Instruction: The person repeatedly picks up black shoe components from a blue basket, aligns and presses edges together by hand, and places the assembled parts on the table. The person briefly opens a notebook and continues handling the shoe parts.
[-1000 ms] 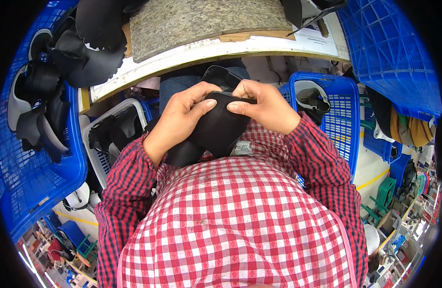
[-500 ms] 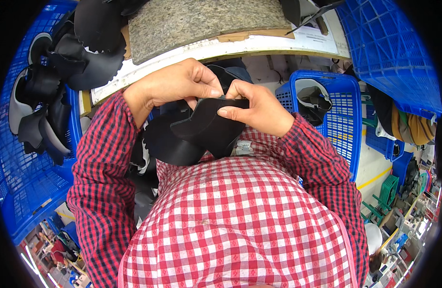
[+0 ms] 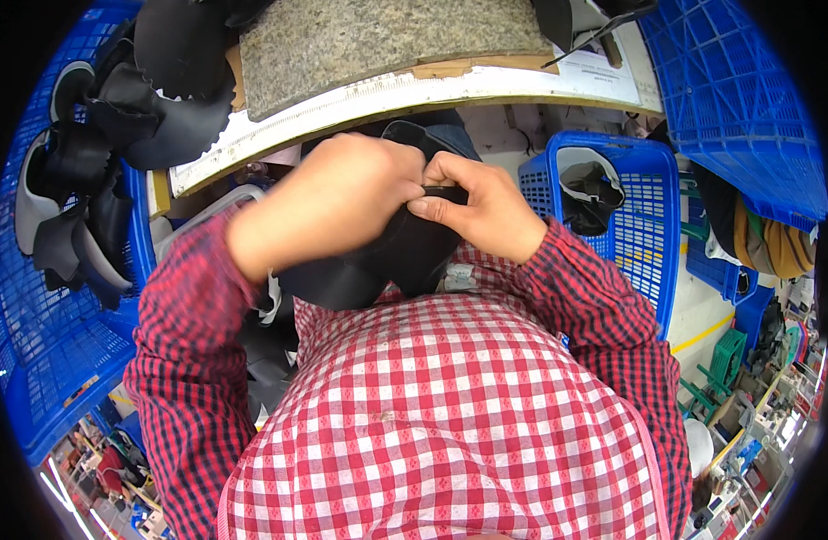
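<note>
Our right hand pinches the far edge of the black piece, which spreads near and left of that grip; our left hand, blurred, is at the same edge, and whether it grips we cannot tell. The gap to the table looks narrow at our left, wider at our right, and the far-right sheet bears print too small to read.

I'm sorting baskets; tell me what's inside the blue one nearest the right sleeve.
The blue basket holds a black-and-pale piece toward its left side. The right sleeve covers the basket's near part, so anything there cannot be seen.
</note>
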### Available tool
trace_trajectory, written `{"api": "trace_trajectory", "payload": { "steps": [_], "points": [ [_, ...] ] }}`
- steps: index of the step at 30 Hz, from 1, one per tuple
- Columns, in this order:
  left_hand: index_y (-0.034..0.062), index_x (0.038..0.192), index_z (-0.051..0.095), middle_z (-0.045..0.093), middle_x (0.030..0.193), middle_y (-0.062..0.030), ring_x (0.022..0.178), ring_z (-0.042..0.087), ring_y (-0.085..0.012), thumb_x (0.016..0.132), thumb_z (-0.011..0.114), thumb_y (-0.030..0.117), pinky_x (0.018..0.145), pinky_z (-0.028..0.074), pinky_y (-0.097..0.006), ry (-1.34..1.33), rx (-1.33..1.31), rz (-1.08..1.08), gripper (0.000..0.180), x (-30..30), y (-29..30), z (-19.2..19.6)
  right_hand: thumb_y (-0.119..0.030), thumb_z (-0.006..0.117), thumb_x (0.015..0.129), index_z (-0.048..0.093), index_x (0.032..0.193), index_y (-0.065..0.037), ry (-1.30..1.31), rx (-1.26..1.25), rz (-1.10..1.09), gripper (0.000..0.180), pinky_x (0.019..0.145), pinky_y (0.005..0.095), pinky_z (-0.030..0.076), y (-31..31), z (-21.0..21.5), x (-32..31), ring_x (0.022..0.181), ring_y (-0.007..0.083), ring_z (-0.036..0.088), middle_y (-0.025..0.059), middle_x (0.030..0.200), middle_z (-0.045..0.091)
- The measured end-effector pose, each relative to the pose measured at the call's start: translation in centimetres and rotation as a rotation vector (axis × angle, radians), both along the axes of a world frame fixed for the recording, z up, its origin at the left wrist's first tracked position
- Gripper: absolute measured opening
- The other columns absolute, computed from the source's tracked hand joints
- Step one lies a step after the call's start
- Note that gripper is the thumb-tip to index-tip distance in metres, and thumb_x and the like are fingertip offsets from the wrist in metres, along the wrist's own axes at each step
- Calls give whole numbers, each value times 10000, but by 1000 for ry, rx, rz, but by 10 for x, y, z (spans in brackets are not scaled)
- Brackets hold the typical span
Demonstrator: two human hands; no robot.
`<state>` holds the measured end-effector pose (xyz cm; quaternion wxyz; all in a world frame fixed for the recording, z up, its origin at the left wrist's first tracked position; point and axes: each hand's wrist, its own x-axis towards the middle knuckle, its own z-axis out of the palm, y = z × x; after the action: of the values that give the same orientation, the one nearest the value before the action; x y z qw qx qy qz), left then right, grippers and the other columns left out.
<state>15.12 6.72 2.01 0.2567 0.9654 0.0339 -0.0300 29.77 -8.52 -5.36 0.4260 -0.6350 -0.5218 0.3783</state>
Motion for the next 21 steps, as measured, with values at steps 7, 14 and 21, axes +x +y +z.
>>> {"api": "trace_trajectory", "payload": {
  "steps": [7,14,21],
  "points": [
    [-13,972,676,680,809,-17,769,597,-38,900,777,47,696,506,-249,96,-590,427,138,-21,-16,-38,-231,776,901,731,1051,-49,-63,-125,214,240,766,381,553,-6,11,31,837,311,708,148,908,732],
    [-29,948,745,693,802,16,781,604,-51,888,793,58,715,492,-235,33,-749,524,115,-41,-35,-67,-365,757,913,762,1024,-132,-436,-122,247,258,667,422,536,-1,21,37,809,348,708,136,841,727],
    [-9,954,790,681,905,3,811,661,-92,819,860,31,757,531,-247,-77,-1251,714,157,-82,-45,-101,-180,750,960,711,1075,0,106,-177,136,217,751,309,530,-35,17,30,787,99,608,88,840,706]
  ]
}}
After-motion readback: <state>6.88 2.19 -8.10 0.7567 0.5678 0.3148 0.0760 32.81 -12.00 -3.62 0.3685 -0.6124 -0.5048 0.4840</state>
